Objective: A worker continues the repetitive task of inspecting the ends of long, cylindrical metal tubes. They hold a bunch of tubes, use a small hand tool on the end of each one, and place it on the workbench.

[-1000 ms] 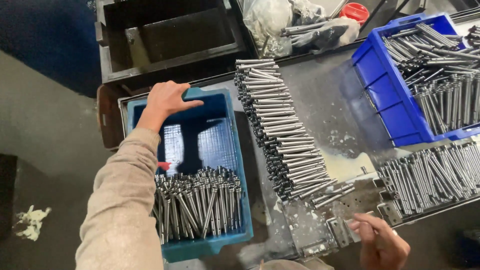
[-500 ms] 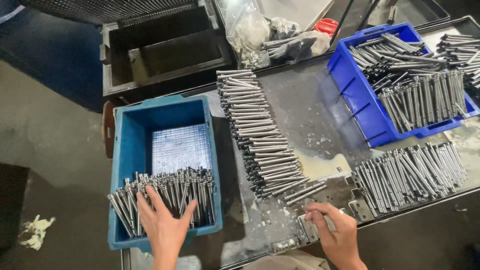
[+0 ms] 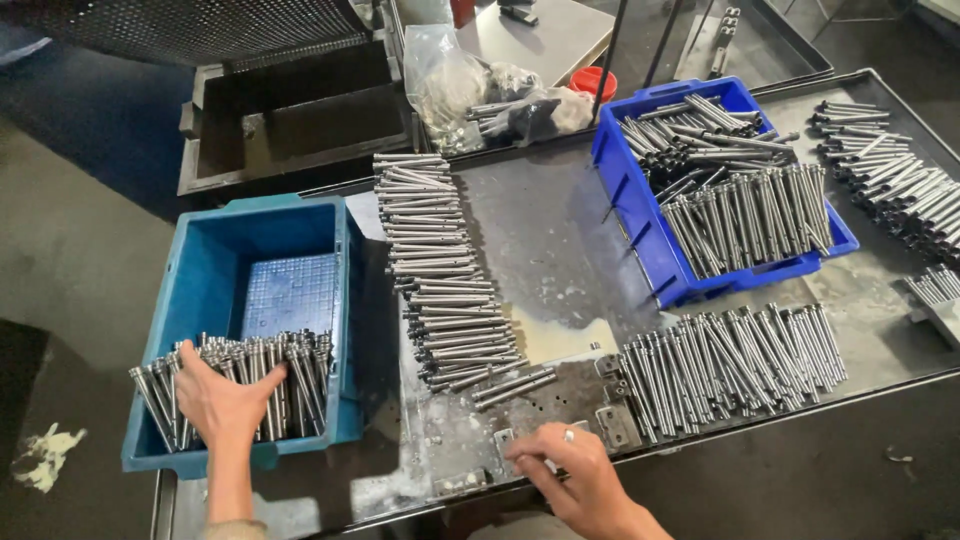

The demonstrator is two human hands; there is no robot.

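Observation:
My left hand (image 3: 222,403) rests on a bundle of metal rods (image 3: 290,375) standing in the near end of a teal plastic bin (image 3: 200,280), fingers curled over their tops. My right hand (image 3: 572,470) lies flat on the metal tray's (image 3: 560,230) near edge, fingertips beside small metal brackets (image 3: 615,425); whether it holds anything I cannot tell. A long column of rods (image 3: 435,270) lies on the tray between the bin and my right hand.
A blue bin (image 3: 640,200) full of rods stands at the back right. More rods lie in a row (image 3: 735,365) at the front right and in a pile (image 3: 890,165) at the far right. A dark metal box (image 3: 290,120) and a plastic bag (image 3: 450,85) sit behind.
My left hand came back from the bin's far rim to the rods at its near end. My right hand slid left along the tray's front edge. The view shifted.

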